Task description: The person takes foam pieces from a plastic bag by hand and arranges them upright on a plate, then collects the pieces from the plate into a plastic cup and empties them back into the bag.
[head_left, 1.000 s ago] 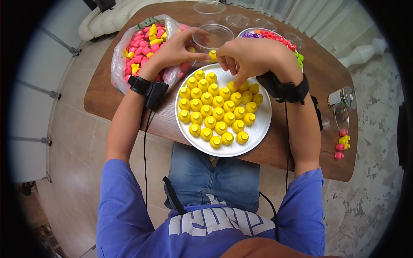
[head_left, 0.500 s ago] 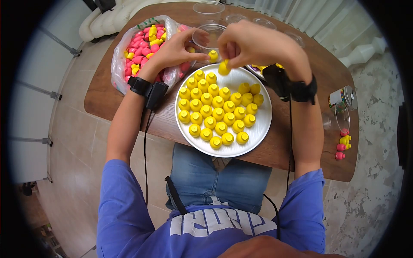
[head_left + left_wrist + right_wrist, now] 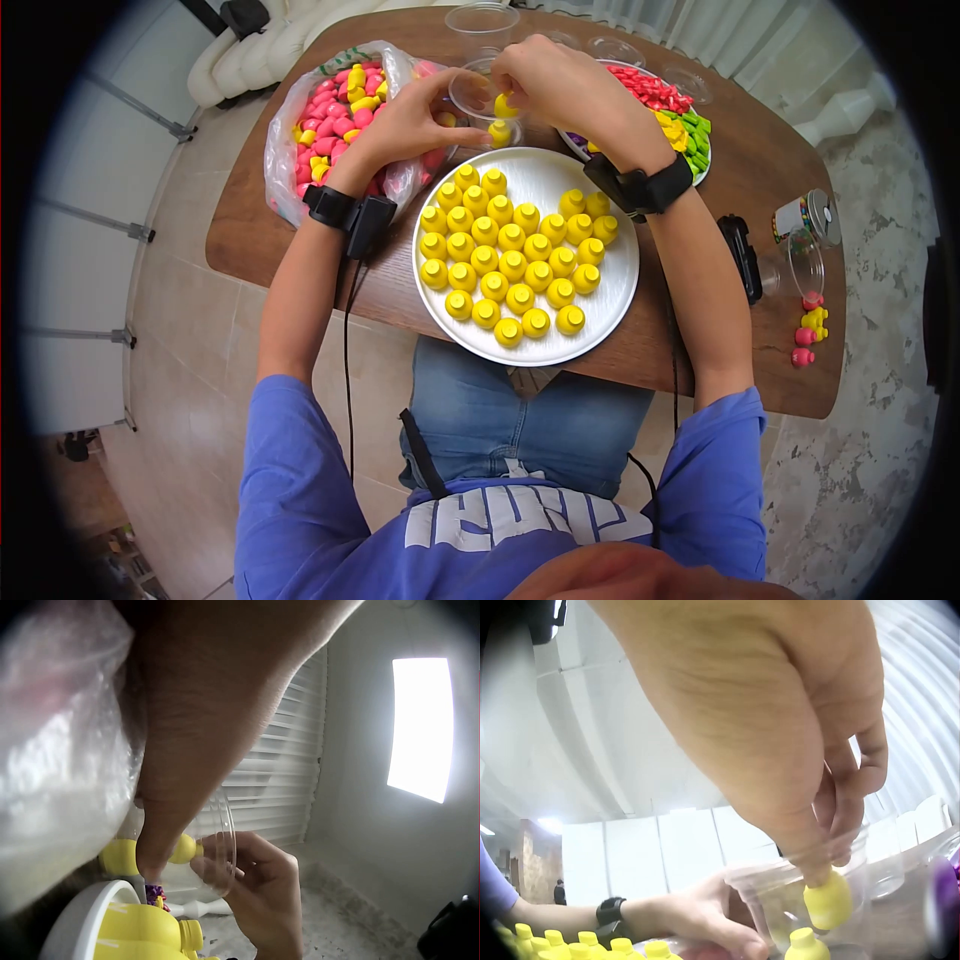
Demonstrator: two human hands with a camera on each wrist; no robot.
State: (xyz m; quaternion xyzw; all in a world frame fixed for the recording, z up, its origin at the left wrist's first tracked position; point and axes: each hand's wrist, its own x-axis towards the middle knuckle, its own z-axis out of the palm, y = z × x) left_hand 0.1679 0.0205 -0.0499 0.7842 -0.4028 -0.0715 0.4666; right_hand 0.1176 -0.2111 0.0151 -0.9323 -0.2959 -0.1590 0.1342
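My left hand (image 3: 415, 118) curves thumb and fingers round the side of a clear plastic cup (image 3: 462, 97), just beyond the plate. From above, my right hand (image 3: 562, 88) reaches over the rim, pinching a small yellow bottle (image 3: 828, 900) between thumb and fingertips inside the cup. Low in the same cup stands another yellow bottle (image 3: 806, 945), right below the pinched one. A round white plate (image 3: 608, 305) in front of me bears many upright yellow bottles (image 3: 511, 265), with a bare patch at its far side.
Left of the cup lies a clear plastic bag (image 3: 283, 150) of pink and yellow bottles. A second plate at the back right holds red pieces (image 3: 650, 90) and green pieces (image 3: 698, 135). More clear cups (image 3: 482, 20) stand behind. A lidded jar (image 3: 795, 217) is at the right edge.
My right hand has taken a yellow bottle from the plate's far right part, lifted it and carried it forward-left into the cup. The left hand keeps its hold on the cup.
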